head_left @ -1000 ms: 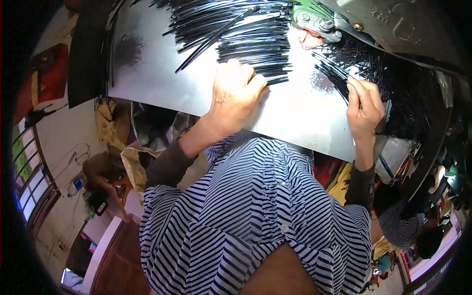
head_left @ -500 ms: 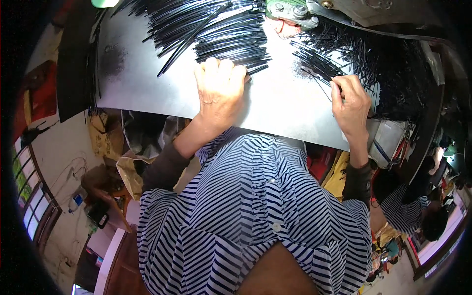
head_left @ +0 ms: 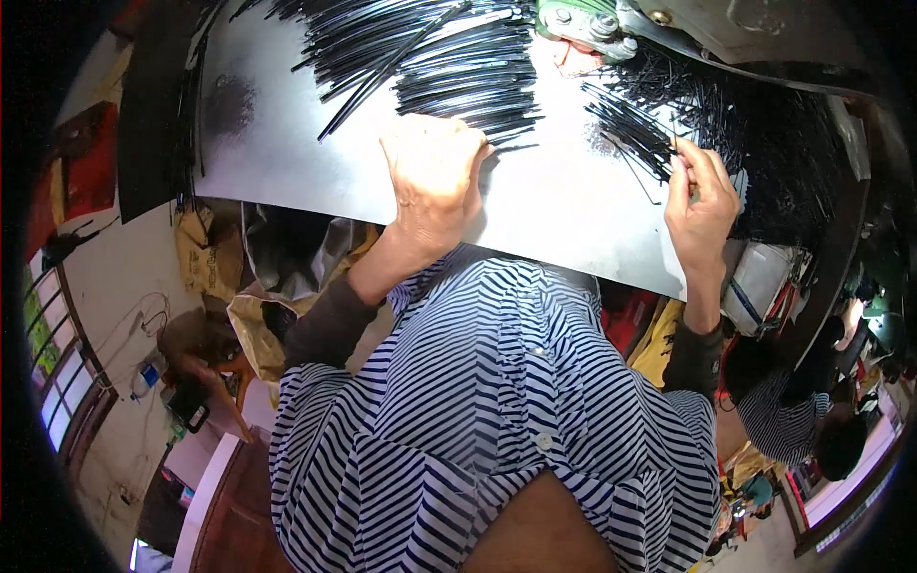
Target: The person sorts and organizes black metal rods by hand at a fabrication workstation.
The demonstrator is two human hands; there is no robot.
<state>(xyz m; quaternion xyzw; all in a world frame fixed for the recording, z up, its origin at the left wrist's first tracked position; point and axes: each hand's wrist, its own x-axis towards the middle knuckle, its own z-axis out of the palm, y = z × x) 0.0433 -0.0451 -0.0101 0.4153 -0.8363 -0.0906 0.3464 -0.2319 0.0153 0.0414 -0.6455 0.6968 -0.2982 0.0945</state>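
Note:
Long, thin black wire-like pieces lie side by side in a broad pile (head_left: 468, 86) on the bright metal tabletop (head_left: 315, 181). At the near edge of this pile is my left hand (head_left: 432, 172), knuckles up and fingers curled under; what its fingertips hold is hidden. A dark strand shows beside its thumb. To the right, my right hand (head_left: 702, 196) pinches a thin black piece between thumb and fingers. It is at the near end of a small, loose bunch of black pieces (head_left: 626, 129). One strand with a bent tip points toward me from that bunch.
A green and metal machine part (head_left: 585, 21) stands at the back, with a curved metal arm to its right. Tangled short black pieces (head_left: 783, 162) heap at the right. A pale box (head_left: 759, 282) sits beside the table's right end. Sacks (head_left: 205, 253) hang below the left edge.
The whole view has shifted slightly. My left fingers have curled further down out of sight. My right fingertips have moved a little, and a thin strand now stands up from their pinch.

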